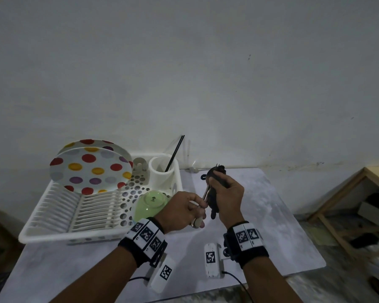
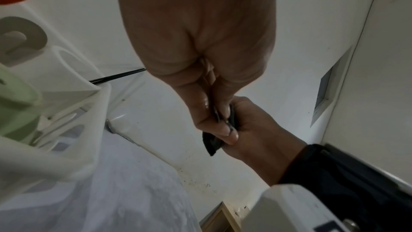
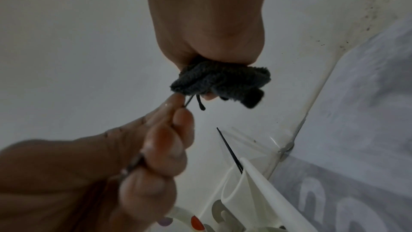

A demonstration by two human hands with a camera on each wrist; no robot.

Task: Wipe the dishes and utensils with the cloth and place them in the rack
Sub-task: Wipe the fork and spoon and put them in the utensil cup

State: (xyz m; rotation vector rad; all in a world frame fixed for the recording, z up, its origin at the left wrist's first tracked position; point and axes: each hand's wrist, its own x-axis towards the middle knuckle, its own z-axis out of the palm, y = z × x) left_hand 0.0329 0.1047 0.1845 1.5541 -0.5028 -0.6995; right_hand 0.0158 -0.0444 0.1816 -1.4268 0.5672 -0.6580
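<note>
A metal utensil, seemingly a fork by the thin tines that poke out at the far end, is held in the air above the table, just to the right of the rack, with its upper part wrapped in a dark grey cloth. Its handle is pinched between the curled fingers and thumb of the left hand, and the handle's end shows below that hand. The cloth is bunched and gripped in the closed right hand, whose fingers are wrapped round both the cloth and the part of the utensil inside it; a loose tail of cloth hangs beneath the fist. In the right wrist view the cloth is seen bulging from the fist, and the left fingertips are close under it. The white dish rack stands on the left part of the pale table. Two polka-dot plates are set upright in its slots, a green bowl lies upside down at its near right corner, and black chopsticks lean in its white utensil cup. Marker-printed bands are worn on both wrists. A wooden shelf unit is seen at the far right.
</note>
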